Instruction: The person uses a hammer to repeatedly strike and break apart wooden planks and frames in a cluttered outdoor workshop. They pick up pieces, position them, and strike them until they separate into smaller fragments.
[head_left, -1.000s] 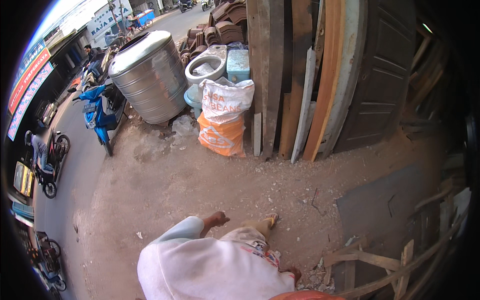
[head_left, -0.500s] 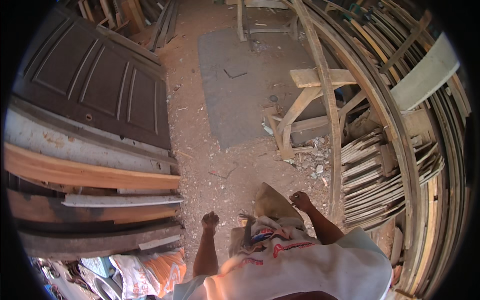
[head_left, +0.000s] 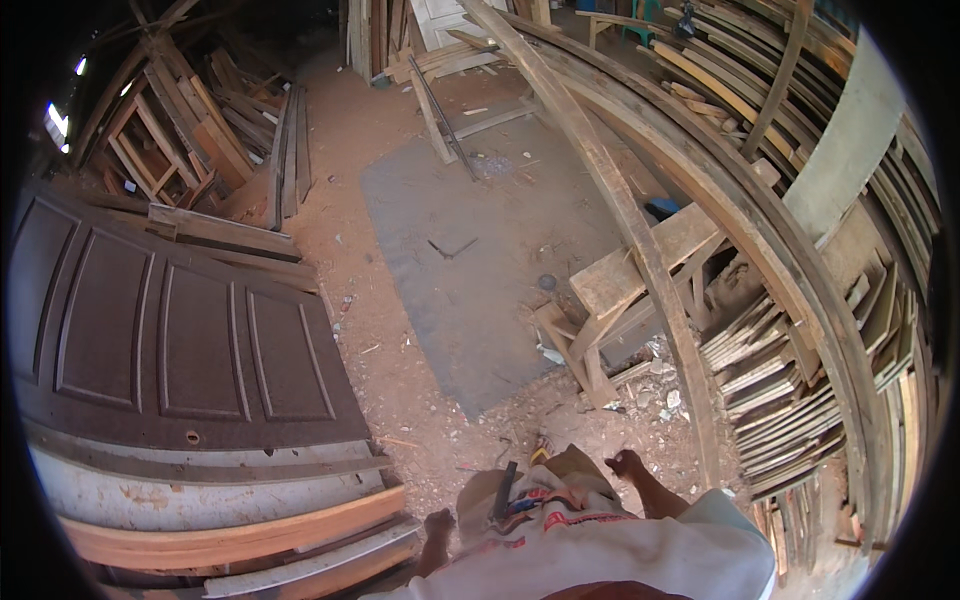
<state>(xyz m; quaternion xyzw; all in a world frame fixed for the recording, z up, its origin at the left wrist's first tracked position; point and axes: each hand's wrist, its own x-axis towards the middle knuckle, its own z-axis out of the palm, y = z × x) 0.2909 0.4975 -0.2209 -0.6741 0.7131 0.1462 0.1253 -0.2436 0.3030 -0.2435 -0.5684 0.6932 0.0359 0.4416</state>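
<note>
The long orange-brown wooden plank (head_left: 240, 533) runs across the lower left of the frame, just below a scuffed, white-painted board (head_left: 180, 492), and here's the bare left hand (head_left: 437, 525) at lower centre, near the plank's end but apart from it. Spread or pressed together? Too dark and small; cannot tell. Over to the bare right hand (head_left: 625, 465), low and right of centre: it looks loosely curled, nothing visible in it, near the long weathered timber beam (head_left: 670, 325) without touching. A foot (head_left: 541, 450) shows ahead of the white shirt (head_left: 620, 550), so this reads as a walking step, no handling under way. Any next move seems to call for careful footing beside the pale, broken rubble (head_left: 672, 400).
</note>
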